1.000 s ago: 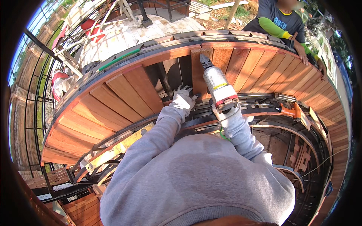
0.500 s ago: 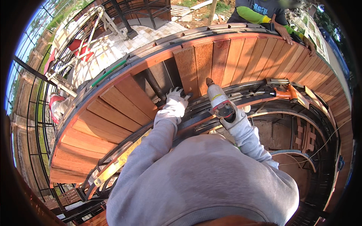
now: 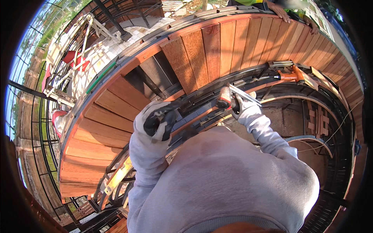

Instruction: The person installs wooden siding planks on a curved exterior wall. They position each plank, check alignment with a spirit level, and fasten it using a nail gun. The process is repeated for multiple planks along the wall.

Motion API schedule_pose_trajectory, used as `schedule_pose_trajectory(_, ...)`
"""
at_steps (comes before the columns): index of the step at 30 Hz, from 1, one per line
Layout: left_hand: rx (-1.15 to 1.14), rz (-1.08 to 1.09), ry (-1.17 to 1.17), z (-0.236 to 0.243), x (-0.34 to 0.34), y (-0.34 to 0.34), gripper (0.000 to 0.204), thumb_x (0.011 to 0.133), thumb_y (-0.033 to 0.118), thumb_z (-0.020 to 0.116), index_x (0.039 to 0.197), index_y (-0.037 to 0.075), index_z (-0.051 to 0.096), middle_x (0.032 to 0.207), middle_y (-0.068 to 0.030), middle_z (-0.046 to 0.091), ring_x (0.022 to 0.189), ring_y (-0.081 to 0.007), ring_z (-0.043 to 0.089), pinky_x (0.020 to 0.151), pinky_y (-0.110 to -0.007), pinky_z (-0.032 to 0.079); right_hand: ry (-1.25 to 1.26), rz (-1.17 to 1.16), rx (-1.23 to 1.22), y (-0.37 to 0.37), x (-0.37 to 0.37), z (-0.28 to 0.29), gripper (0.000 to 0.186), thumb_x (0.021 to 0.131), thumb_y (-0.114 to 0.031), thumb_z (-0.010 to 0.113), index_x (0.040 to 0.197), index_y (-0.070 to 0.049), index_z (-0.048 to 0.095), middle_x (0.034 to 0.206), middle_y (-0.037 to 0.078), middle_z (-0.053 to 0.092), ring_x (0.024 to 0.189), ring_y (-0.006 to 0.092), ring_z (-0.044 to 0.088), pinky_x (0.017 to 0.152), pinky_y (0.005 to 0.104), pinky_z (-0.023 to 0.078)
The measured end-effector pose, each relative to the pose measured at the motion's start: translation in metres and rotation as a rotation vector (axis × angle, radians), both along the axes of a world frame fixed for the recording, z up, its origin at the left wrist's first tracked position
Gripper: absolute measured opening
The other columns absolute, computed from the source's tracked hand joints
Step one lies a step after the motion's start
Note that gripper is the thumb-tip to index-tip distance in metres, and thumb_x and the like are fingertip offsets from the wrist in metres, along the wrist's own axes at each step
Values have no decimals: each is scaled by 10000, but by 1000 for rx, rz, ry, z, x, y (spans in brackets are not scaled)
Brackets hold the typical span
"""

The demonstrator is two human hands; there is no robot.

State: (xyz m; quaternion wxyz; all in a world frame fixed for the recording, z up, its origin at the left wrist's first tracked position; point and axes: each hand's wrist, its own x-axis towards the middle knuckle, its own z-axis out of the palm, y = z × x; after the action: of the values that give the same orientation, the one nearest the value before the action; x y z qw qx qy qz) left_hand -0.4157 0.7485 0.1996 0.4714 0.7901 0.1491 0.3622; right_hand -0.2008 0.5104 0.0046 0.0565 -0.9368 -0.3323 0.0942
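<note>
Gripping the power drill (image 3: 225, 98) mid-frame, the right hand (image 3: 241, 105) is clamping its likely heavy, rigid body — the left hand (image 3: 157, 122) is hovering, curled and empty.

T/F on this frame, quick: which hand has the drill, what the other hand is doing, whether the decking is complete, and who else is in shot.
1. The right hand grips the power drill. True.
2. The left hand is bare. False: it wears a grey work glove with dark palm patches.
3. The wooden deck boards run unbroken along the curved frame. False: a gap near the middle shows the dark metal frame underneath.
4. Another person's hand rests on the far edge of the deck. True.
5. The left hand holds a hammer. False: no tool shows in it; it is raised above the inner rail.
</note>
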Motion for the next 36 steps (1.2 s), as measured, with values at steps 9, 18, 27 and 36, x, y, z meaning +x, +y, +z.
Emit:
schedule_pose_trajectory(9, 267, -766, -717, 86, -43, -1, 67, 843, 109, 703, 901, 83, 682, 861, -37, 659, 749, -164, 649, 728, -331, 533, 82, -45, -120, 56, 16, 9, 813, 929, -423, 643, 1550, -13, 317, 1236, 239, 656, 1116, 404, 651, 996, 495, 495)
schedule_pose_trajectory(18, 133, -676, -553, 51, -22, 0, 72, 859, 134, 699, 903, 82, 675, 828, -30, 641, 716, -155, 630, 695, -318, 514, 179, -22, -195, 74, 18, -22, 834, 972, -504, 552, 1601, -57, 237, 1329, 226, 614, 1199, 449, 595, 1066, 603, 406)
schedule_pose_trajectory(27, 5, -700, -435, 17, -7, 0, 88, 876, 160, 695, 905, 81, 669, 796, -24, 624, 683, -147, 612, 661, -305, 495, 259, 48, -200, 78, 27, -23, 622, 949, -458, 584, 1388, -22, 527, 1084, 178, 701, 1037, 380, 663, 911, 488, 526)
schedule_pose_trajectory(36, -33, -783, -406, 12, -12, -2, 109, 892, 185, 691, 907, 81, 662, 764, -17, 607, 650, -138, 593, 628, -291, 475, 205, -108, -119, 53, 6, -20, 831, 933, -491, 599, 1611, -151, 258, 1199, 219, 675, 1082, 402, 660, 938, 509, 522)
